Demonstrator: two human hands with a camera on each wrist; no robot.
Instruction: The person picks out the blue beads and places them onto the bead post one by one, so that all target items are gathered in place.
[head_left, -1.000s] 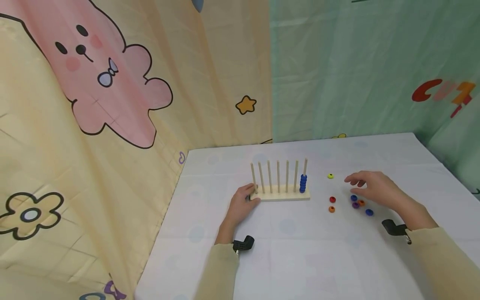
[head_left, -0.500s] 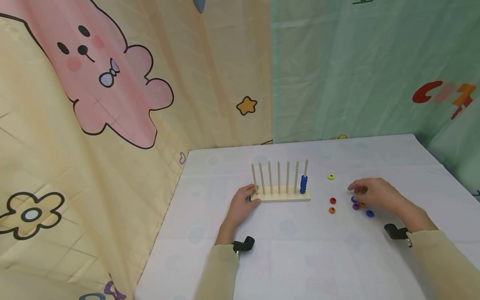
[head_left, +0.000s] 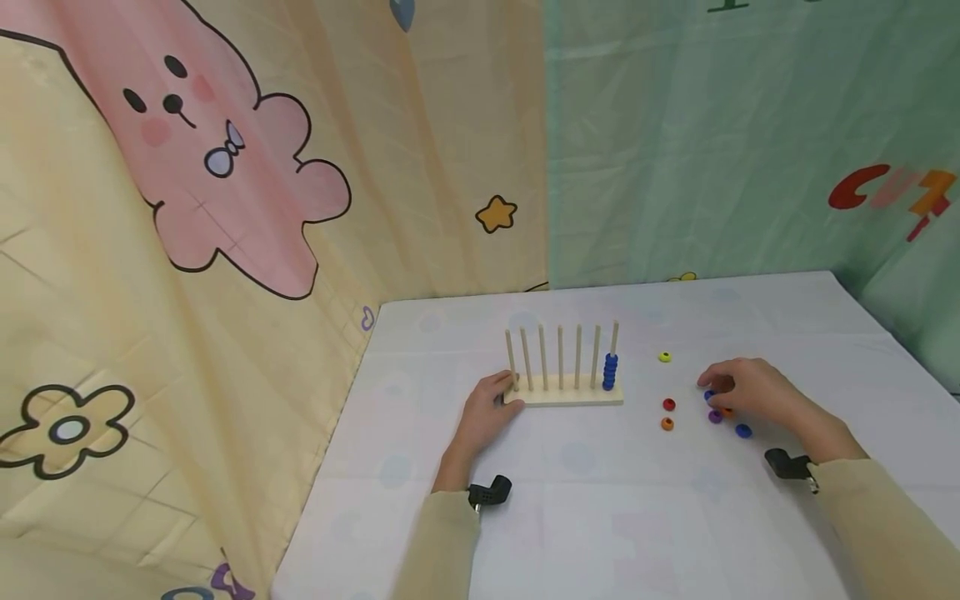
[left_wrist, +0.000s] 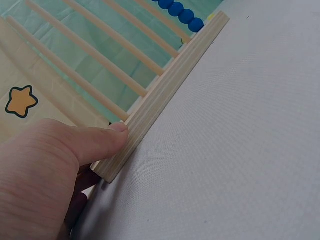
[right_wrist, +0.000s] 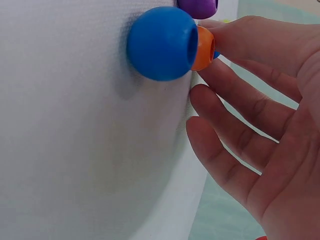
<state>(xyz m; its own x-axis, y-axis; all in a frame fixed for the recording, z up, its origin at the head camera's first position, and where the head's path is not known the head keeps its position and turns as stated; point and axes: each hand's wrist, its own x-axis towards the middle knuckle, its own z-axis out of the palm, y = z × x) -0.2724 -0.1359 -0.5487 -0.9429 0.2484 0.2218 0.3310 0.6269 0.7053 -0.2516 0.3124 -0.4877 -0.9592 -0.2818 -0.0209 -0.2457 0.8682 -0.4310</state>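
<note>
My left hand (head_left: pixel 482 417) grips the left end of a wooden peg abacus (head_left: pixel 570 398), its thumb on the front edge of the base in the left wrist view. Several blue beads (head_left: pixel 610 373) are stacked on the rightmost peg; the other pegs are bare. My right hand (head_left: pixel 761 396) is at the loose beads, thumb and index finger around a small blue bead (head_left: pixel 709 395), partly hidden by them. Close by lie a purple bead (head_left: pixel 715 417), an orange bead (right_wrist: pixel 205 49) and another blue bead (right_wrist: pixel 162 44), large in the right wrist view.
Between abacus and right hand lie a red bead (head_left: pixel 669 404) and an orange bead (head_left: pixel 667 424), with a yellow-green bead (head_left: pixel 664 357) farther back. A white cloth covers the table (head_left: pixel 585 517). Printed curtains (head_left: pixel 450 167) hang behind and at the left.
My right hand has lowered toward the beads, and its thumb and index finger have closed in around the small blue one. The left hand keeps its grip on the abacus.
</note>
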